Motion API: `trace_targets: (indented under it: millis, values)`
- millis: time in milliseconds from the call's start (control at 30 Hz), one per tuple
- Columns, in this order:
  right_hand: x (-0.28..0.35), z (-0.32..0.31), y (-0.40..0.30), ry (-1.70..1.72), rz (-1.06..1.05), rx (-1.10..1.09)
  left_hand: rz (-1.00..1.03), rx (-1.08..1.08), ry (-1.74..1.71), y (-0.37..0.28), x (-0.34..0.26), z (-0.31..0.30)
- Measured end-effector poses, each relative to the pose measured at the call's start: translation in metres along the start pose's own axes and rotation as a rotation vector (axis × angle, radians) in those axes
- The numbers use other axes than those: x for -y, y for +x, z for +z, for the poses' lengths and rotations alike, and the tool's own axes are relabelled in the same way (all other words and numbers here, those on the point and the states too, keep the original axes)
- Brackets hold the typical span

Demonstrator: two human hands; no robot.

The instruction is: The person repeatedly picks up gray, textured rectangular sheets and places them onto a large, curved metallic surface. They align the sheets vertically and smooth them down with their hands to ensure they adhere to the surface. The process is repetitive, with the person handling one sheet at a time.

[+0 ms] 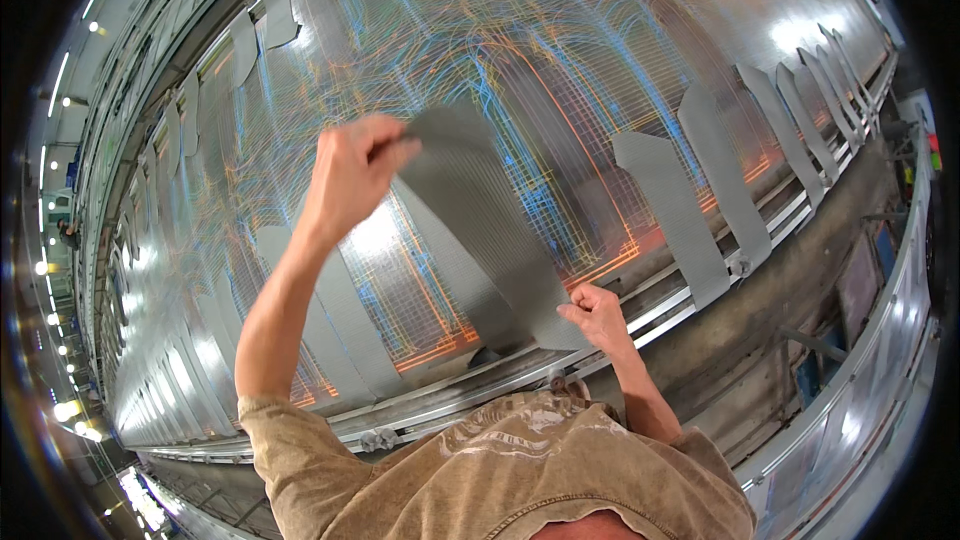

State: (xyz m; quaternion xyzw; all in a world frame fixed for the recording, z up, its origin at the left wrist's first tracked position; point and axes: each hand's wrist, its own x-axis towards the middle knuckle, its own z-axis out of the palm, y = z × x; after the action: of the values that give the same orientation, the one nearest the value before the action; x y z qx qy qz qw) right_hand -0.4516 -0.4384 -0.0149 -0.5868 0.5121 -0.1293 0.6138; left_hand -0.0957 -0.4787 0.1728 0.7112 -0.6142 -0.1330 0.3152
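Between my hands is a long dark grey, finely ribbed sheet strip, lifted at its far end and slightly blurred. My left hand pinches its far left corner, above the surface. Lower down, my right hand grips the near right edge, close to the metal rail. Beneath lies a broad, glossy laminate sheet crossed by blue, orange and yellow lines. Another grey strip lies under the raised one, partly hidden by it.
More grey strips lie along the near edge to the right, and others to the left. Several line the far edge. Round clamp-like fittings sit on the rail. A person stands far left.
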Motion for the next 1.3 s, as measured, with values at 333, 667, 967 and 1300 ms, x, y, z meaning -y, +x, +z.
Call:
trace_targets:
  millis: [333,667,967,1300]
  values:
    - [-0.001,0.005,-0.011,0.234,0.063,-0.073,-0.166,0.303,-0.188,0.106,0.148,0.102]
    - [-0.005,0.015,0.003,0.195,0.154,-0.109,-0.216,0.386,-0.144,0.102,0.201,0.127]
    - [-0.016,0.015,0.005,0.215,0.15,-0.122,-0.204,0.346,-0.147,0.1,0.211,0.132]
    - [-0.014,0.016,0.003,0.248,0.126,-0.125,-0.223,0.421,-0.094,0.109,0.212,0.13]
